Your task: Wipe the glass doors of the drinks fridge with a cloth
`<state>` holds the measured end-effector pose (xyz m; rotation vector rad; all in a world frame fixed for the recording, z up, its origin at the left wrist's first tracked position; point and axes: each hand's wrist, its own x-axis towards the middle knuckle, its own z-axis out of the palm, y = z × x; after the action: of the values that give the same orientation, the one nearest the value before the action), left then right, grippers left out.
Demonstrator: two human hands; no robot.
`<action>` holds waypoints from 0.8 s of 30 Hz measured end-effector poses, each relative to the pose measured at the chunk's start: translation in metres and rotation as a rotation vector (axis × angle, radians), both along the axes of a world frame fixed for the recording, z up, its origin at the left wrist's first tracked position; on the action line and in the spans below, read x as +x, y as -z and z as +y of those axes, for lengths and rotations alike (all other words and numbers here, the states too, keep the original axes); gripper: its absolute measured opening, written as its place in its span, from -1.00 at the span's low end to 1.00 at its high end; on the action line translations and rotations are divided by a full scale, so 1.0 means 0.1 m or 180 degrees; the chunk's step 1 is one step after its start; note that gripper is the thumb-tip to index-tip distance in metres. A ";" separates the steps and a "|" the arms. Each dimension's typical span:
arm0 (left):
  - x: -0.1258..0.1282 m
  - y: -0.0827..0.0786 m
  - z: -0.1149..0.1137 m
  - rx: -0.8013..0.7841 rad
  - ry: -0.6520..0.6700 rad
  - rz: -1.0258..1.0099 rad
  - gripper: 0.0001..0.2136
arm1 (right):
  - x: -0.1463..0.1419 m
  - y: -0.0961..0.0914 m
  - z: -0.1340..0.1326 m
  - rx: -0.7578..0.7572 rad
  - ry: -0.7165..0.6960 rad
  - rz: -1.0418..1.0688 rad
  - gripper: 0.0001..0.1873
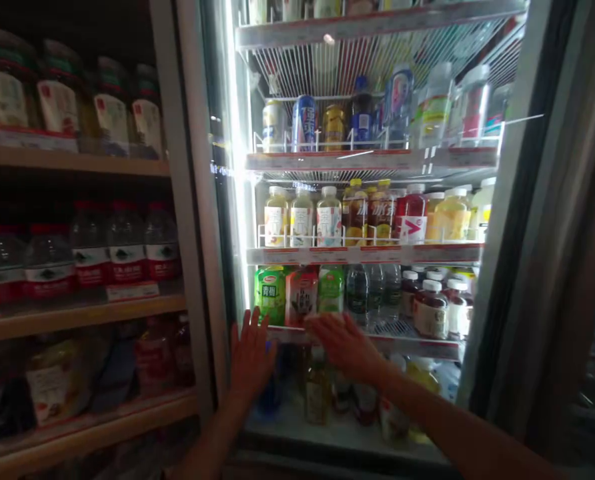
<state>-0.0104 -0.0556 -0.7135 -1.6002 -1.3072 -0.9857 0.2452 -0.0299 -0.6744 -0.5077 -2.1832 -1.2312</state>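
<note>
A lit, grey-framed drinks refrigerator (515, 187) stands beside brown-edged store shelves (77, 161). Fingers released and outstretched, the left hand (252, 360) and right hand (345, 347) are before a shelved green drink pack (270, 297) and red drink pack (301, 297) (amber plastic bottles (355, 213) above read "冰").

Holds left grip (253, 360) near green pouch (270, 295), right grip (345, 343) near red pouch (301, 295), before a lit drinks fridge (297, 256).
</note>
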 end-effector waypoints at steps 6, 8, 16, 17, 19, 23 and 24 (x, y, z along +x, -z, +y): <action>-0.38 0.13 -0.09 -0.0208 -0.0250 -0.0270 -0.48 | -0.63 -0.13 0.08 -0.0086 -0.0350 -0.0423 -0.35; -0.52 0.11 -0.13 -0.0186 -0.0315 -0.0345 -0.47 | -0.85 -0.24 0.10 -0.0153 -0.0297 -0.0183 -0.33; -0.87 0.17 -0.32 -0.0104 -0.0403 -0.0048 -0.41 | -1.60 0.34 0.17 -0.0284 -0.1030 -0.0613 -0.44; -0.92 0.18 -0.33 -0.0067 -0.0416 -0.0057 -0.41 | -1.68 0.29 0.19 -0.0315 -0.1036 -0.0636 -0.44; -1.02 0.17 -0.35 -0.0010 -0.0444 -0.0133 -0.41 | -1.84 0.11 0.22 -0.0341 -0.0926 -0.0564 -0.45; -1.14 0.12 -0.38 0.0064 -0.0519 -0.0263 -0.42 | -1.97 0.04 0.20 -0.0345 -0.0730 -0.0339 -0.41; -1.15 0.12 -0.40 0.0076 -0.0541 -0.0254 -0.42 | -1.96 0.12 0.19 -0.0320 -0.0778 -0.0428 -0.41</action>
<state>-0.1257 -0.0954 -0.7257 -1.4186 -1.4546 -0.9643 0.0487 -0.0107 -0.6862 -0.1935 -2.3476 -1.0546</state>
